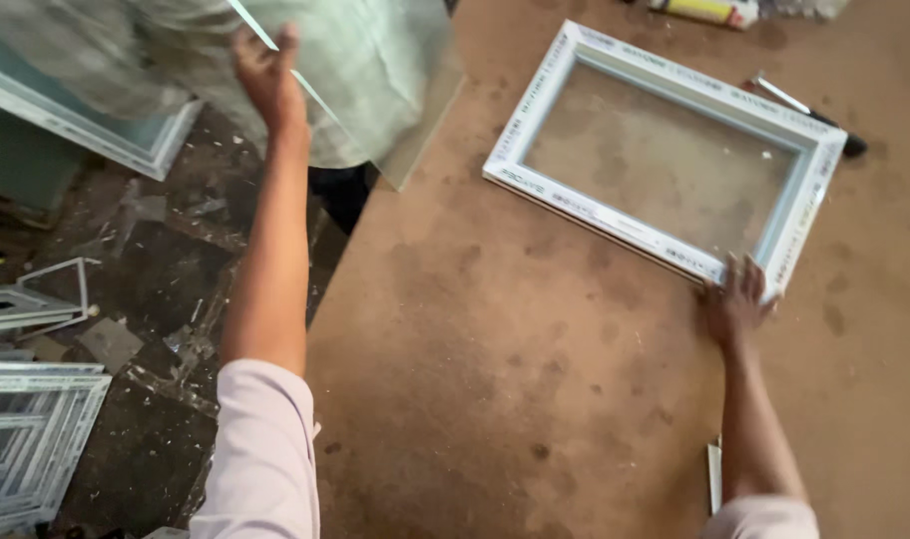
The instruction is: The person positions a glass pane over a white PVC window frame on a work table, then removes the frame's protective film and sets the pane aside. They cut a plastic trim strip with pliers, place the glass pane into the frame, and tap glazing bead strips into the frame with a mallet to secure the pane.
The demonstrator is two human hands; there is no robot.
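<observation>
Brown tabletop (535, 399); right hand (734, 304) on white frame (665, 150) edge, left hand (267, 75) seemingly gripping glass pane (375, 80)

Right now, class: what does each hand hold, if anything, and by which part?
The left hand grips a clear glass pane at its edge. The right hand holds nothing; it presses the near corner of the white window frame.

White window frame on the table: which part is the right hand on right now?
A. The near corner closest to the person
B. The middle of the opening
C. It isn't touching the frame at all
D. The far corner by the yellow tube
A. The right hand rests with fingers spread on the near corner of the white window frame, which lies flat on the brown table, while the left hand holds a glass pane up off to the side.
</observation>
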